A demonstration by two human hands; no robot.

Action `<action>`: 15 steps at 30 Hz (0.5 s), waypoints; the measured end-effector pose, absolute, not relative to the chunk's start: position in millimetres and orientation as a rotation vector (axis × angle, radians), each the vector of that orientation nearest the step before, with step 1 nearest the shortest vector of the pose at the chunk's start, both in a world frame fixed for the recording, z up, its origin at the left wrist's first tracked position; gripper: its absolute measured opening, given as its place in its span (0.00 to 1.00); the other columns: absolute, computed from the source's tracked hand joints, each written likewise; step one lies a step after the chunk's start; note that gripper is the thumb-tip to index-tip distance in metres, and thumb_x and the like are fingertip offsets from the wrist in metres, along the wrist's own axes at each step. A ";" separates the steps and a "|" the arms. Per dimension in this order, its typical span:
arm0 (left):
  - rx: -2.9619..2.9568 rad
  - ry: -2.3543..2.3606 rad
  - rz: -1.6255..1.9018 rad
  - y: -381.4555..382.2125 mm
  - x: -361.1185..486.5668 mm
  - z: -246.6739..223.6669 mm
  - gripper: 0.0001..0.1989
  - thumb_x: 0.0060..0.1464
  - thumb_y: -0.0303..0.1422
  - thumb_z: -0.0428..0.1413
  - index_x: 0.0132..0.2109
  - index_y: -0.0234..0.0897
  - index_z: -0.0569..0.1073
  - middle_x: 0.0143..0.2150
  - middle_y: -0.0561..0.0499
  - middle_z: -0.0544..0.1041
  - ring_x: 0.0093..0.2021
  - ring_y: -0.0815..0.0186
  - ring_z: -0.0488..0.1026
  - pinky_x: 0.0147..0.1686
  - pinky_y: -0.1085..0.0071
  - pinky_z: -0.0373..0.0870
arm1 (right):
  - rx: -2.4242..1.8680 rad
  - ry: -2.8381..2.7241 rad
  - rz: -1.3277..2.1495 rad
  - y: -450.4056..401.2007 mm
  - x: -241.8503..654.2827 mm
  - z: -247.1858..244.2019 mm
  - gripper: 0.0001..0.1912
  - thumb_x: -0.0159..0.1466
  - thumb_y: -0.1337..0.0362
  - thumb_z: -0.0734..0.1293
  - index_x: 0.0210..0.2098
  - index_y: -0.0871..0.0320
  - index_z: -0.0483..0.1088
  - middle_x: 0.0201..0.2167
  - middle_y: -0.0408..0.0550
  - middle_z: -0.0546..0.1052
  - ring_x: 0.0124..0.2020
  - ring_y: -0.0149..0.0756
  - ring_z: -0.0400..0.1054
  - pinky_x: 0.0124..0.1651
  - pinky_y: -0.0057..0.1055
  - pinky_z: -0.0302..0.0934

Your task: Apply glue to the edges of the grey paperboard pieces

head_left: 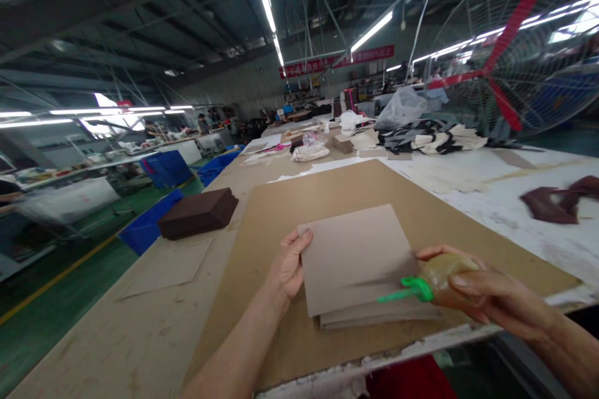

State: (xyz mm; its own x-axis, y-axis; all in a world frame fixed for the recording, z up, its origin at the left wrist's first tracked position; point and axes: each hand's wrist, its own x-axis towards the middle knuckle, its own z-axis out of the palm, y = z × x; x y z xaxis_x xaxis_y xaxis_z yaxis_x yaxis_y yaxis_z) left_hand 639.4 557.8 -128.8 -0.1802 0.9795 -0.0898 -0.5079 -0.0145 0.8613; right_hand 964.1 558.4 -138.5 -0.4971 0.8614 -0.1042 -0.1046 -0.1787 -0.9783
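Note:
My left hand pinches the left edge of a flat greyish-brown cardboard sheet, thumb on top. That sheet lies tilted over a small stack of similar sheets, whose lower edges show beneath it. In my right hand is a squeeze bottle with yellowish contents and a green nozzle. The nozzle points left, over the sheet's lower right part; I cannot tell whether it touches. Fingers of my right hand wrap round the bottle near the sheet's right edge.
A large brown board covers the table under the stack. At left lie a dark brown stack and a loose sheet, beside a blue bin. Dark brown scraps lie right. A caged fan stands behind them.

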 end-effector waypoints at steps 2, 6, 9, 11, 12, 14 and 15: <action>0.682 0.953 1.509 558.9 640.5 -128.1 0.16 0.42 0.30 0.67 0.39 0.29 0.75 0.33 0.45 0.79 0.28 0.65 0.75 0.31 0.71 0.74 | -0.868 -1.368 1.919 556.7 966.3 -141.7 0.31 0.51 0.55 0.70 0.53 0.54 0.65 0.32 0.47 0.74 0.21 0.28 0.61 0.17 0.19 0.48; 0.694 0.924 1.491 553.1 640.4 -128.8 0.17 0.45 0.34 0.66 0.42 0.30 0.75 0.37 0.44 0.79 0.32 0.64 0.76 0.34 0.69 0.75 | -0.880 -1.333 1.955 553.8 969.1 -147.4 0.31 0.51 0.56 0.71 0.54 0.52 0.65 0.35 0.47 0.74 0.23 0.28 0.63 0.17 0.19 0.49; 0.722 0.811 1.452 535.3 643.2 -133.9 0.19 0.50 0.35 0.62 0.49 0.34 0.73 0.47 0.44 0.76 0.40 0.63 0.75 0.39 0.68 0.74 | -0.951 -1.223 1.855 554.5 967.9 -142.8 0.32 0.49 0.55 0.72 0.52 0.54 0.67 0.38 0.50 0.76 0.32 0.37 0.70 0.27 0.25 0.64; 0.712 0.698 1.418 519.4 649.2 -141.1 0.19 0.52 0.33 0.61 0.51 0.37 0.71 0.50 0.45 0.75 0.43 0.62 0.74 0.42 0.66 0.73 | -0.981 -1.162 1.799 556.0 965.9 -137.4 0.32 0.47 0.54 0.73 0.51 0.56 0.69 0.40 0.52 0.77 0.37 0.42 0.71 0.38 0.31 0.68; 0.697 0.646 1.411 511.6 654.1 -145.4 0.18 0.52 0.31 0.60 0.51 0.38 0.72 0.49 0.45 0.74 0.44 0.61 0.73 0.43 0.64 0.73 | -0.993 -1.145 1.782 556.8 964.3 -134.9 0.32 0.46 0.54 0.73 0.50 0.56 0.69 0.41 0.52 0.77 0.39 0.42 0.72 0.41 0.32 0.68; 0.658 0.586 1.418 499.2 667.4 -153.8 0.13 0.52 0.29 0.60 0.46 0.38 0.73 0.48 0.46 0.75 0.47 0.59 0.72 0.45 0.62 0.72 | -1.006 -1.134 1.767 557.8 959.5 -131.8 0.33 0.45 0.54 0.74 0.50 0.56 0.69 0.44 0.53 0.76 0.40 0.43 0.72 0.41 0.32 0.69; 0.634 0.579 1.430 495.2 675.4 -157.3 0.10 0.52 0.29 0.60 0.44 0.37 0.73 0.47 0.46 0.75 0.48 0.58 0.72 0.45 0.62 0.71 | -1.004 -1.143 1.765 557.7 956.2 -131.4 0.33 0.46 0.54 0.74 0.50 0.55 0.69 0.44 0.52 0.76 0.40 0.43 0.72 0.39 0.32 0.69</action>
State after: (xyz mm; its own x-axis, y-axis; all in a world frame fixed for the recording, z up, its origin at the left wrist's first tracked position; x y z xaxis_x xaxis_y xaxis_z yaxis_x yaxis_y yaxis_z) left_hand 675.4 495.2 -157.3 0.0618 0.9980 0.0122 -0.7086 0.0352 0.7048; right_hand 956.2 557.7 -131.4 -0.3746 0.9063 -0.1956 -0.1926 -0.2824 -0.9398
